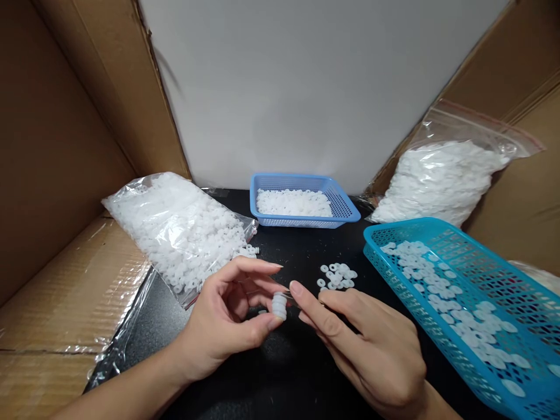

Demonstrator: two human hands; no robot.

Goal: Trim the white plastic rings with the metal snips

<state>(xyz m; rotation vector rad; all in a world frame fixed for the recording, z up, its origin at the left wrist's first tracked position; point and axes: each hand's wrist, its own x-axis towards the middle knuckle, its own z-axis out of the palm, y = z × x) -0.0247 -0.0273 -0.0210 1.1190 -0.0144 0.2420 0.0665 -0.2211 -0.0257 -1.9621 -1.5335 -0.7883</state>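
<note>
holding, left hand: thumb and a finger narrowed on a stack [279, 306] of white rings, the left hand [219, 318] keeping its index finger raised apart above
stack: near upright between the left hand's fingertips, above the table [289, 385], in front of the right hand's index tip
right hand: fingers of the right hand [376, 350] drawn in narrow round a thin tool [290, 297], mostly hidden, its near end at the stack's 3 o'clock; whether it touches cannot be told
loose rings: a scattered pile of loose rings [338, 275] on the black table, at the stack's 2 o'clock
teal basket: at 3 o'clock, the teal basket [450, 248] holding white discs
blue basket: at 12 o'clock, the blue basket [301, 222] part filled with small white rings
left bag: at 10 o'clock, the left bag [175, 219] lying full of small white pieces
right bag: at 2 o'clock, the right bag [437, 178] full and leaning, beyond the teal basket
</note>
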